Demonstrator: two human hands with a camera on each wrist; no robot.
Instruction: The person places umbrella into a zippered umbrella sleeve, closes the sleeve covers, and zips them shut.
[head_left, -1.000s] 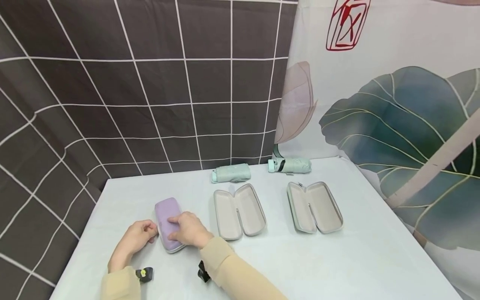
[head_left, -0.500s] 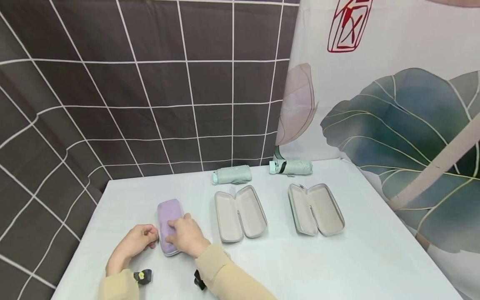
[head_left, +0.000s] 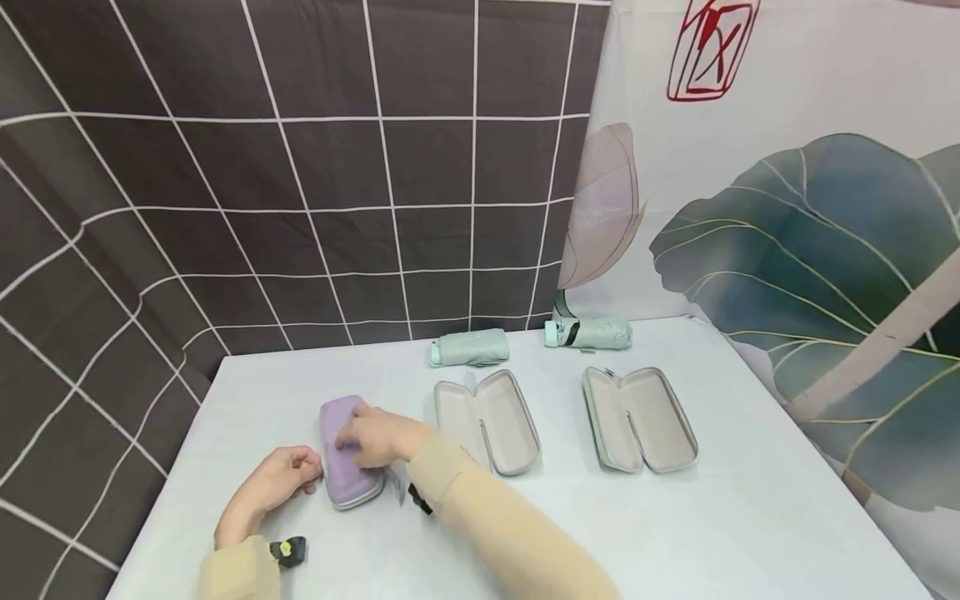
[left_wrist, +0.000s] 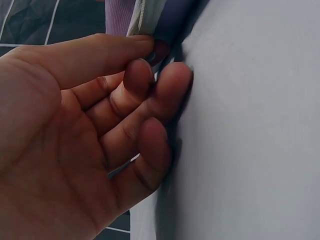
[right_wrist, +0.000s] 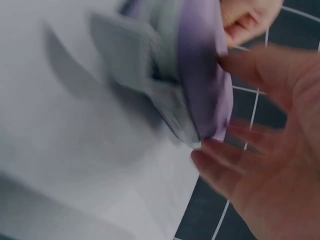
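Note:
A purple zip case [head_left: 349, 467] lies on the left part of the white table, its lid uppermost. My left hand [head_left: 273, 486] is at its left edge. In the left wrist view the thumb and forefinger pinch at the zip [left_wrist: 142, 17], where a small glint looks like the zip pull [left_wrist: 150, 57]. My right hand [head_left: 386, 437] lies over the case from the right with bent fingers. The right wrist view, partly blurred, shows its thumb and fingertips on the purple shell [right_wrist: 200, 65]. A grey tag [right_wrist: 122, 52] sticks out from the case's right side.
Two open pale-lined cases lie to the right, one in the middle [head_left: 510, 425] and one farther right [head_left: 660, 421]. Behind them are two folded mint umbrellas, a left one [head_left: 471, 347] and a right one [head_left: 594, 333]. A dark gridded curtain [head_left: 300, 167] hangs behind the white table [head_left: 600, 533].
My right hand has shifted up and turned on the case, whose right edge and tag now show. The left hand stays at the left edge. The whole head view has drifted slightly.

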